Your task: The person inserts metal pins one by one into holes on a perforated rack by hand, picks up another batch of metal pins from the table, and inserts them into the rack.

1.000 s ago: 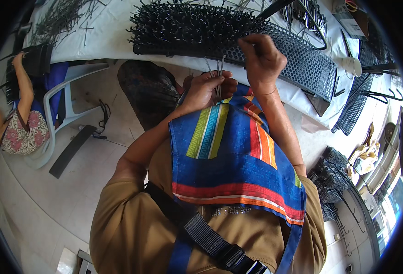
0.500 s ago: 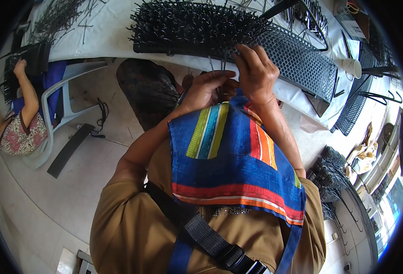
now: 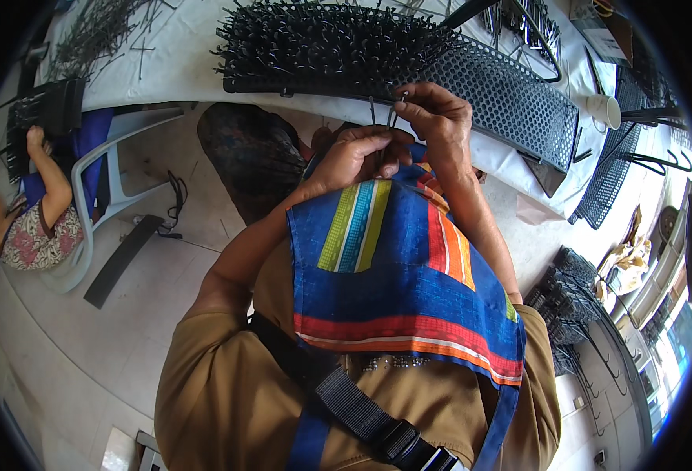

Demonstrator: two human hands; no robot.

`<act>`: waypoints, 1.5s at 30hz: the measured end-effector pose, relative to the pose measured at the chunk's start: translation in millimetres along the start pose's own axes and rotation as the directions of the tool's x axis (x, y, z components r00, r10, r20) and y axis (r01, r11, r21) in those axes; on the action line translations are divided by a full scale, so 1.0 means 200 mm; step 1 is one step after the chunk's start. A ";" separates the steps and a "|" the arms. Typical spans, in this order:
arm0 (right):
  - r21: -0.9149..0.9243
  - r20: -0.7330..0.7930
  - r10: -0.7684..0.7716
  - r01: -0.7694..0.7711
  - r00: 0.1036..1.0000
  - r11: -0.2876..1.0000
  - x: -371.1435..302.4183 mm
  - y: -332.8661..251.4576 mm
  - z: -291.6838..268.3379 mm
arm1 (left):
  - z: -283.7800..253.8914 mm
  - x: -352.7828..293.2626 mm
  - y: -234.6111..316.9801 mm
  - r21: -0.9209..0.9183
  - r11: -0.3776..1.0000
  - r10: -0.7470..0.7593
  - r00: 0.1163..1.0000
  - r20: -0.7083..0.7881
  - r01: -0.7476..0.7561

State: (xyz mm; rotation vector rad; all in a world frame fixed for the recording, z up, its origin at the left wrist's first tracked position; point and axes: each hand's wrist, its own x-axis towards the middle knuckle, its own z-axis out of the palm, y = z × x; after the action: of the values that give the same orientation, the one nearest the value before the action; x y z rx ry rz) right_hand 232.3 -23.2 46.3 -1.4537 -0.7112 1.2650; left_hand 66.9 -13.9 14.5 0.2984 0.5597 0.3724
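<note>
The worktop [image 3: 181,67], under a white cover, spans the area ahead of the wearer; the striped blue apron [image 3: 409,314] rises to just below the hands; the long perforated panel [image 3: 519,106] lies along the near edge of the worktop, with a dense bed of black hooks [image 3: 322,47] over its left part; the right hand [image 3: 444,125] is at the panel's near edge, thumb and index finger drawn almost together by the upper end of 1 rod, but whether they grip it cannot be told; the left hand [image 3: 358,157], just beside it, is closed on the thin rods [image 3: 373,110]; at least 2 upper ends project above that grip, and the lower ends are mostly hidden.

For good control, set the left pinch firm and low; let the right fingertips meet 1 rod at a time, close to its end; a loose pinch would probably let the rods turn or cross.

To the left, a co-worker [image 3: 44,235] sits at a white chair [image 3: 116,184]; a dark strip [image 3: 122,263] lies on the floor; a black frame [image 3: 471,12] slants above the panel and limits reach there; a cardboard box [image 3: 601,35] and a white cup [image 3: 602,111] stand farther right; the hooks, close ahead of the fingertips, are the nearest obstruction.
</note>
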 end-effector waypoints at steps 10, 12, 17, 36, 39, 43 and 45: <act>-0.140 -0.322 -0.482 0.463 0.815 0.875 0.05 -0.06 -0.02 | -0.05 0.03 -0.04 -0.016 1.000 0.015 0.984 -0.179 -0.018; -0.363 -0.240 -0.609 0.512 0.756 0.779 0.08 -0.05 -0.02 | -0.05 0.04 -0.05 -0.024 0.999 0.031 0.983 -0.179 -0.036; -0.713 0.045 -0.748 0.546 0.662 0.440 0.10 -0.03 0.03 | -0.08 0.03 -0.06 -0.024 0.999 0.038 0.993 -0.107 -0.040; -0.866 0.190 -0.741 0.466 0.644 0.183 0.00 0.02 0.00 | 0.00 -0.01 0.01 0.049 0.999 0.000 0.997 -0.078 0.003; -0.843 0.128 -0.701 0.449 0.702 0.296 0.01 -0.01 0.01 | 0.00 -0.01 0.01 0.056 0.998 0.007 0.996 -0.086 -0.002; -0.841 0.216 -0.728 0.503 0.650 0.200 0.06 -0.06 0.05 | -0.02 0.00 -0.01 0.001 1.000 -0.018 0.997 -0.075 0.018; -0.833 0.267 -0.720 0.529 0.640 0.161 0.09 -0.06 0.05 | -0.03 0.01 -0.01 -0.031 0.999 -0.016 0.999 -0.045 0.015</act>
State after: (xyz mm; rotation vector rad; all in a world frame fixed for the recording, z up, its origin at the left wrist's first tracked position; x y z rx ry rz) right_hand 230.2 -1.2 52.7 -1.6801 -1.7937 -0.0552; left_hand 65.1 -12.9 7.5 0.2567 0.6002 0.3729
